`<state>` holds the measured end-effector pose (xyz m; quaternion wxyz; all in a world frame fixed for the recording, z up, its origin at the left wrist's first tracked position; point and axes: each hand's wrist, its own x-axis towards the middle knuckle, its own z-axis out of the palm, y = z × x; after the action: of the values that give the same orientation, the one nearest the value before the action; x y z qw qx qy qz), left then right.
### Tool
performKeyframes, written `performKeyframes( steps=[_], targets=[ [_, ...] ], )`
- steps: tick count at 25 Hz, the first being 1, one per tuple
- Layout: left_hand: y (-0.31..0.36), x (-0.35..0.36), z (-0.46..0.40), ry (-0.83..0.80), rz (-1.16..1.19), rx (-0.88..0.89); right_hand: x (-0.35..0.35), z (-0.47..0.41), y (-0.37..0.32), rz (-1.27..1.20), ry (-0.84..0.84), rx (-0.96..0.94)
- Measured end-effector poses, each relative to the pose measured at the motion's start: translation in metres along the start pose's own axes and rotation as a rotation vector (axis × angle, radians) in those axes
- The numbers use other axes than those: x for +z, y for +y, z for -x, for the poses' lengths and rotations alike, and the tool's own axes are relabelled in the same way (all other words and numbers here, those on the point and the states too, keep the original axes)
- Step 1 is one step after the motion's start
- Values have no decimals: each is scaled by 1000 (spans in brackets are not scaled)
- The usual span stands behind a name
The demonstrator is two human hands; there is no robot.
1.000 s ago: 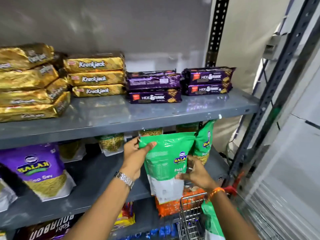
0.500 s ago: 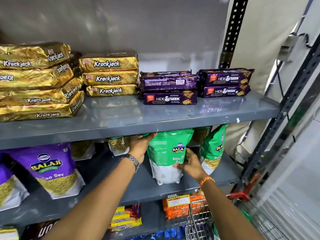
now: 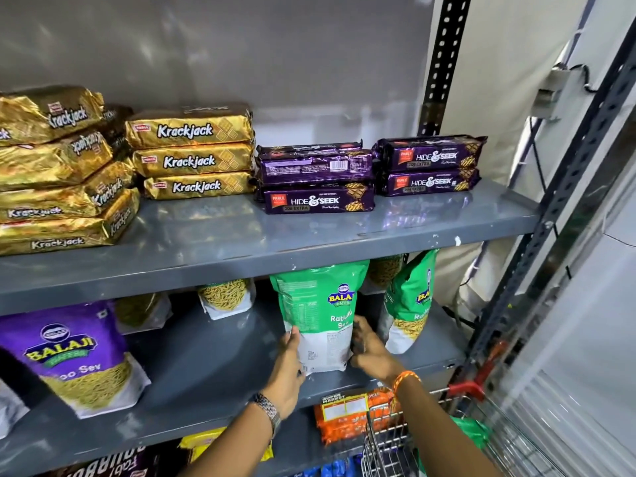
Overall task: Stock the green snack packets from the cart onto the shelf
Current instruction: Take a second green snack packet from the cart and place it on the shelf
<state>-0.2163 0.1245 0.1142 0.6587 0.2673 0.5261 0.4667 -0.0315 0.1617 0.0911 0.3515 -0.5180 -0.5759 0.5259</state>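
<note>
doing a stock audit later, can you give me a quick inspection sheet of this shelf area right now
surface: grey middle shelf, mostly bare in front of the packets
job's things: green packet upright on the middle shelf; second green packet stands to its right; more green in the wire cart
clutter: gold Krackjack packs and purple Hide & Seek packs on the shelf above; purple Balaji bag at left; orange packs below
grips: left hand and right hand both hold the packet's lower sides
cables: black cable by the wall box at right
surroundings: perforated black upright, grey back wall
</note>
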Motion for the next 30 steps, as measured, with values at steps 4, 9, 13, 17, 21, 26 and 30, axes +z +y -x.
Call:
performKeyframes(
  steps=[4,9,13,17,21,26,30],
  targets=[
    [8,0,-10,70,59,-13,19,16,19,-60,91,-28],
    [11,-13,-19,131,-36,-7,21,17,33,-44,184,2],
    [-14,-8,-12,38,-117,-21,24,12,22,28,113,-44],
    [-7,-3,-19,23,-83,14,26,5,20,27,74,-40],
    [6,-7,-36,14,-28,-14,40,14,21,14,17,50],
    [2,-15,-58,169,13,1,37,7,14,-55,209,54],
    [-10,-9,-44,138,32,-13,35,1,-2,34,79,-19]
  ],
)
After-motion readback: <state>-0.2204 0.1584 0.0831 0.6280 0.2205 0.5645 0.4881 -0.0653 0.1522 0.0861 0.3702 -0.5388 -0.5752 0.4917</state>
